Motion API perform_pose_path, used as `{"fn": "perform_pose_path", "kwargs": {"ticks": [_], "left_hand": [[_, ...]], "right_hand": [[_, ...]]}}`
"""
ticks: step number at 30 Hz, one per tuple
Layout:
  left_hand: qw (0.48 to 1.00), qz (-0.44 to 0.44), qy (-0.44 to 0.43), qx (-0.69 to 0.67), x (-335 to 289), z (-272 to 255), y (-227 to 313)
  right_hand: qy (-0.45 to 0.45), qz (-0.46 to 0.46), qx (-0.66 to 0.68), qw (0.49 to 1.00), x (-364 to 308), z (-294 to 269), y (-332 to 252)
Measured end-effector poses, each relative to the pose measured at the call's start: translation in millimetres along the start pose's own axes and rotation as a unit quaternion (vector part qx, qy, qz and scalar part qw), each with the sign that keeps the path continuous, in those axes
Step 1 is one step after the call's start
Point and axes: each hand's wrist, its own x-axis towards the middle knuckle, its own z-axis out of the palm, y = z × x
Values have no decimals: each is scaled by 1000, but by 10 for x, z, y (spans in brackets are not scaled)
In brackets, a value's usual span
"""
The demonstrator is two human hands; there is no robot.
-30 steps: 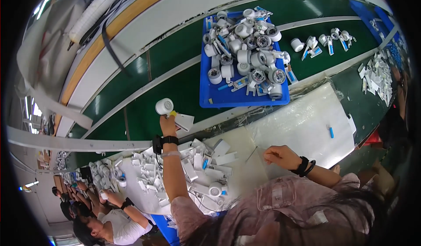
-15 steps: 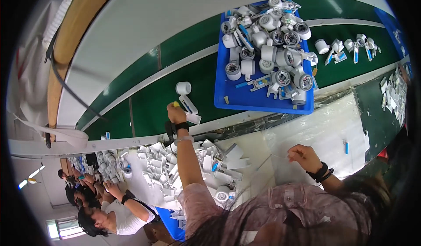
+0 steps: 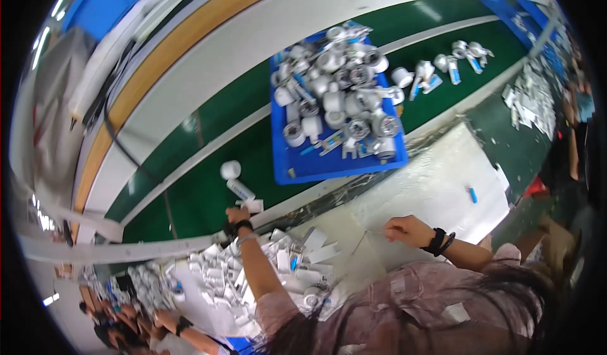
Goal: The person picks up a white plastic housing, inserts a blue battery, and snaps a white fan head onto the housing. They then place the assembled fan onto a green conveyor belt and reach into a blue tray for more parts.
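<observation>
My left hand point(image 3: 238, 214) reaches out to the near edge of the green belt, beside a small white plastic part point(image 3: 254, 206). Its fingers look curled together, but blur hides what they hold, if anything. Beyond it lie a white strip-shaped part point(image 3: 240, 189) and a round white housing point(image 3: 231, 169). My right hand point(image 3: 408, 230) hovers over a pale sheet point(image 3: 436, 184) with fingers bent and pinched. A thin thread-like line point(image 3: 359, 242) shows to its left; whether the fingers hold it is unclear. A small blue piece point(image 3: 473, 195) rests on the sheet.
On the belt point(image 3: 196, 197) stands a blue tray point(image 3: 288, 173) heaped with white round-headed assemblies, with several more point(image 3: 454, 70) to its right. A pile of white parts point(image 3: 221, 273) spreads under my left forearm. Co-workers' arms point(image 3: 190, 333) show at lower left and far right.
The whole view has swung, shifting the tray leftward in the picture. My left hand has drawn back toward the belt's near edge, and the yellow bit at its fingers no longer shows.
</observation>
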Motion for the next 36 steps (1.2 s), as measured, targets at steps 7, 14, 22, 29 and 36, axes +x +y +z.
{"fn": "perform_pose_path", "kwargs": {"ticks": [7, 14, 22, 29, 36], "left_hand": [[925, -14, -96, -368, 108, -574, -515], [941, -25, -119, -315, -645, -1293, -656], [995, -43, -65, -56, -1309, -1422, -1112], [956, 253, -96, -116, -1828, -1078, -732], [849, 366, -320, -205, -2986, -1095, 584]], "right_hand": [[155, -28, 152, 976, 160, -778, 145], [413, -108, -115, 897, 1105, -1996, 543], [314, -232, -622, 678, 1745, -2334, 340], [237, -269, -647, 672, 1387, -2579, 293], [118, -125, -184, 968, 348, -2242, -71]]}}
